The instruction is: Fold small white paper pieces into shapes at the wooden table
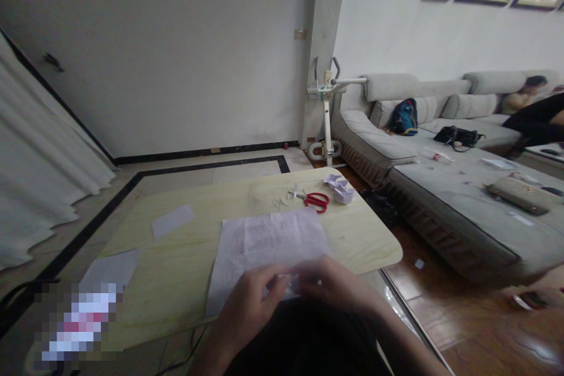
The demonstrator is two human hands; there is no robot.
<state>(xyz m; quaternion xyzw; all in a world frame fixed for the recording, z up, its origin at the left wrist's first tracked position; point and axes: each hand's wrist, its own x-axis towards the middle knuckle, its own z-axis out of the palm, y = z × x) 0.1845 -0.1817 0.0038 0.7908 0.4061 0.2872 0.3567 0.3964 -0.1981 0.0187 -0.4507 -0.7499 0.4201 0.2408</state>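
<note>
My left hand (255, 296) and my right hand (332, 283) come together at the table's near edge, in front of my dark clothing. Their fingers are closed on a small piece of white paper (291, 285); it looks folded, though motion blur and the fingers hide most of it. Just beyond lies a large creased sheet (268, 238) covered with faint print. Red-handled scissors (318, 202) rest past its far right corner, beside thin paper scraps (282, 200). Folded paper shapes (341, 189) sit at the table's far right corner.
On the left of the pale wooden table (176, 270) lie a white paper slip (173, 221) and a larger sheet (112, 268), near a pixelated patch. A grey sofa (440, 188) with bags stands right, a person (529, 100) on it. White exercise equipment (327, 123) stands behind.
</note>
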